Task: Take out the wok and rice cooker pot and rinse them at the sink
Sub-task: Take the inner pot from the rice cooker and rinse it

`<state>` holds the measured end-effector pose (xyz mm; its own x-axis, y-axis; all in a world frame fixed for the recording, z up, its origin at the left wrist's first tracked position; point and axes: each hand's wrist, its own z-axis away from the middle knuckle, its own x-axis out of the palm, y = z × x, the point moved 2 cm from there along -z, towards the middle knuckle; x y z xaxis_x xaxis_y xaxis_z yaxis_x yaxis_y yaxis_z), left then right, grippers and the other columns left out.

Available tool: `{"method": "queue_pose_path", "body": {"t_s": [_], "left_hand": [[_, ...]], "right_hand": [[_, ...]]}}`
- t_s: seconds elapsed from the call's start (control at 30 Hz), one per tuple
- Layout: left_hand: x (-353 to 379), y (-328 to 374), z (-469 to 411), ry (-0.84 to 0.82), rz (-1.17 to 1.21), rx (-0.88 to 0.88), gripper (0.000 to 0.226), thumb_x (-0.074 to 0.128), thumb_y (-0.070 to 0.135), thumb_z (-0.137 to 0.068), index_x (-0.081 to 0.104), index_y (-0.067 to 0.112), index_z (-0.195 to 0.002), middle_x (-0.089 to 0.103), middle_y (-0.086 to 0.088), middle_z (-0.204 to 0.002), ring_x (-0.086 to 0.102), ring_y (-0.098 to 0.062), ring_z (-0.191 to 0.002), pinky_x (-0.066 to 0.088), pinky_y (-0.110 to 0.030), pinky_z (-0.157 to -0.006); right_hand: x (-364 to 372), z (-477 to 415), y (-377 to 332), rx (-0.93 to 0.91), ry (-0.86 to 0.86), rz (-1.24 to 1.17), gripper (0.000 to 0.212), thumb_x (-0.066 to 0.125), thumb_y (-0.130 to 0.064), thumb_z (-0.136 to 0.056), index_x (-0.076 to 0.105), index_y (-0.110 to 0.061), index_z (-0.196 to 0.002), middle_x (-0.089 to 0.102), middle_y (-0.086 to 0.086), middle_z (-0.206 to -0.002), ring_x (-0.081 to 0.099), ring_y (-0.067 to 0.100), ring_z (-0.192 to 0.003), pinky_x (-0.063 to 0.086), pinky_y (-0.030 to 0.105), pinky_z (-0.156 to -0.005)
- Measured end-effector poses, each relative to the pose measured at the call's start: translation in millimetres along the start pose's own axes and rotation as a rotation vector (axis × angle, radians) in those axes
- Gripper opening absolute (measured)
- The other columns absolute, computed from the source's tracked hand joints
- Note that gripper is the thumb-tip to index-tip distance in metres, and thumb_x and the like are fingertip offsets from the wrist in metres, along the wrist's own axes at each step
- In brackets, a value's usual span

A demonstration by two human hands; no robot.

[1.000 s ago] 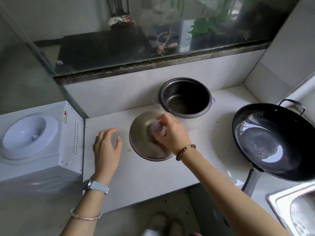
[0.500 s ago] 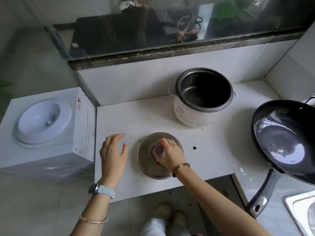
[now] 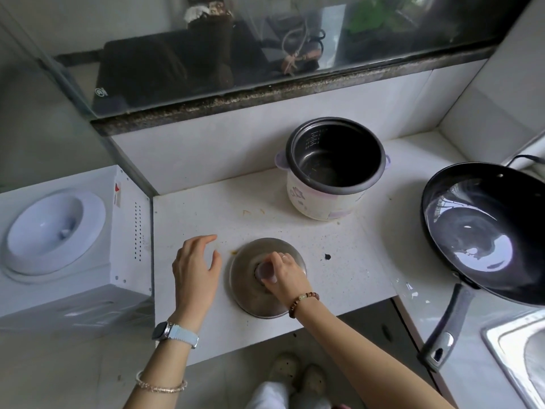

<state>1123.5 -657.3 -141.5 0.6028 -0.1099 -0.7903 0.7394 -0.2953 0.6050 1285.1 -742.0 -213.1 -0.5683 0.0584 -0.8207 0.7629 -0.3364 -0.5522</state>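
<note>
A white rice cooker (image 3: 318, 202) stands uncovered at the back of the counter with its dark inner pot (image 3: 336, 156) still inside. Its round metal lid (image 3: 250, 287) lies flat on the counter near the front edge. My right hand (image 3: 283, 276) grips the lid's pale knob. My left hand (image 3: 196, 270) hovers just left of the lid with relaxed fingers, holding nothing. A black wok (image 3: 489, 231) sits on the counter at the right, its grey handle (image 3: 445, 329) pointing toward me.
A steel sink (image 3: 513, 352) shows at the bottom right corner. A white water dispenser top (image 3: 56, 231) stands left of the white counter (image 3: 224, 208). A tiled wall and glass pane close off the back. My feet are below the counter edge.
My right hand carried the lid from beside the rice cooker down to the front of the counter, where it now lies flat. The view shifted left and down.
</note>
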Motion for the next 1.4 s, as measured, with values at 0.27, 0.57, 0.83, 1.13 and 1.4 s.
{"method": "queue_pose_path", "body": {"t_s": [0.27,0.57,0.83,1.13,1.4], "left_hand": [[9.6,29.0,-11.4,-0.056,0.057,0.028,0.028,0.058,0.013,-0.092,0.061,0.015,-0.12,0.058,-0.006,-0.124,0.053,-0.026,-0.117,0.044,-0.045,-0.1],[21.9,111.0,-60.2,0.007,0.047,0.271,0.026,0.058,0.014,-0.092,0.063,0.014,-0.118,0.061,-0.006,-0.116,0.056,-0.027,-0.109,0.041,-0.04,-0.096],[40.6,180.1,-117.1,-0.062,0.061,0.294,0.031,0.055,0.016,-0.093,0.059,0.009,-0.123,0.054,-0.011,-0.123,0.053,-0.027,-0.112,0.041,-0.036,-0.096],[79.5,197.7,-154.5,-0.177,-0.036,0.139,0.034,0.054,0.018,-0.096,0.054,-0.001,-0.124,0.048,-0.018,-0.125,0.051,-0.033,-0.111,0.039,-0.03,-0.082],[96.6,189.3,-172.6,-0.159,-0.016,0.034,0.026,0.056,0.012,-0.093,0.061,-0.004,-0.113,0.058,-0.022,-0.113,0.055,-0.034,-0.102,0.039,-0.032,-0.076]], "right_hand": [[-9.2,2.0,4.6,-0.026,0.083,0.074,0.034,0.058,-0.029,-0.088,0.054,-0.013,-0.118,0.06,0.005,-0.115,0.051,0.024,-0.105,0.045,0.032,-0.09],[-126.9,-12.4,18.8,-0.148,0.553,0.136,0.036,0.069,-0.031,-0.083,0.062,-0.015,-0.115,0.065,0.002,-0.116,0.059,0.024,-0.101,0.053,0.034,-0.083],[-214.7,-38.7,60.8,-0.012,0.695,0.074,0.038,0.068,-0.027,-0.083,0.061,-0.015,-0.119,0.062,0.003,-0.119,0.056,0.023,-0.109,0.041,0.03,-0.099],[-243.7,-70.8,117.8,0.302,0.546,-0.158,0.043,0.063,-0.016,-0.087,0.053,-0.009,-0.128,0.048,0.012,-0.126,0.044,0.026,-0.119,0.028,0.016,-0.094],[-239.7,-97.1,142.1,0.499,0.456,-0.291,0.038,0.06,-0.015,-0.086,0.055,-0.005,-0.122,0.055,0.015,-0.117,0.047,0.025,-0.114,0.034,0.023,-0.092]]}}
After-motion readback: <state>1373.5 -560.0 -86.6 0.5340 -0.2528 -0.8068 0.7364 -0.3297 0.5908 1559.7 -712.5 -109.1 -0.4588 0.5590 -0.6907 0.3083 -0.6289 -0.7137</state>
